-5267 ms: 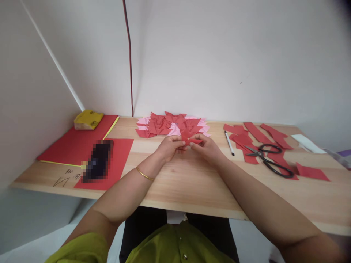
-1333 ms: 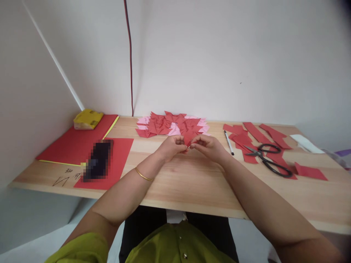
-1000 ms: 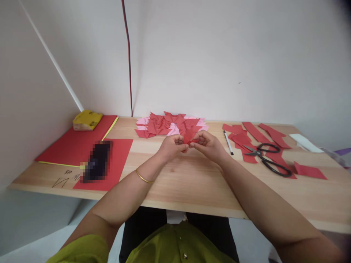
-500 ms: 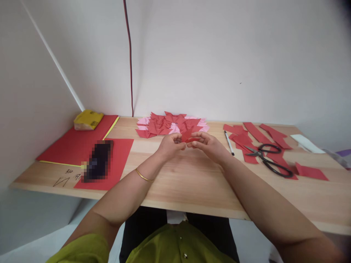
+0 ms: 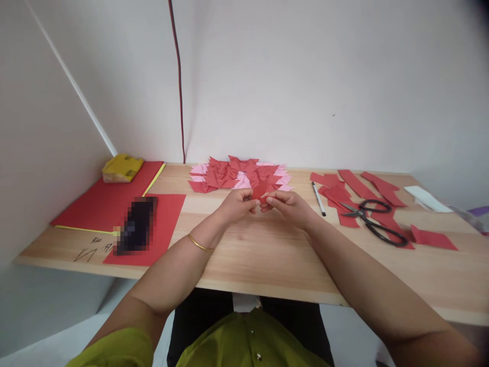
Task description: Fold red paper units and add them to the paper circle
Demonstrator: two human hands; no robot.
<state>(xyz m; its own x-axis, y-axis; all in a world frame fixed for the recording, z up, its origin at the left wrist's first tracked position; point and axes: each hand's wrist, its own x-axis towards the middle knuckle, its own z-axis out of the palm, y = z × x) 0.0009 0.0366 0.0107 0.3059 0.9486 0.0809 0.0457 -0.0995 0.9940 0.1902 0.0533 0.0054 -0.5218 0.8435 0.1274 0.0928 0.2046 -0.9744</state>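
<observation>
A small piece of red paper (image 5: 260, 190) is pinched between both my hands above the middle of the table. My left hand (image 5: 240, 205) grips its left side, thumb and fingers closed together. On the right side, my right hand (image 5: 287, 206) holds the same paper between thumb and fingertips. Just behind the hands lies a pile of folded red and pink paper pieces (image 5: 225, 173), partly covered by my fingers. How the held paper is folded cannot be made out, as the fingers hide its lower part.
Black-handled scissors (image 5: 360, 213) lie open on the right among red paper strips (image 5: 357, 184), with a pen (image 5: 318, 199) beside them. At left, red sheets (image 5: 86, 211) carry a yellow packet (image 5: 123, 168) and a blurred dark object (image 5: 136, 224). White paper (image 5: 427, 199) sits far right.
My right fingers have closed from a looser, spread pose to a pinch on the red paper. Both hands stay close together in about the same place.
</observation>
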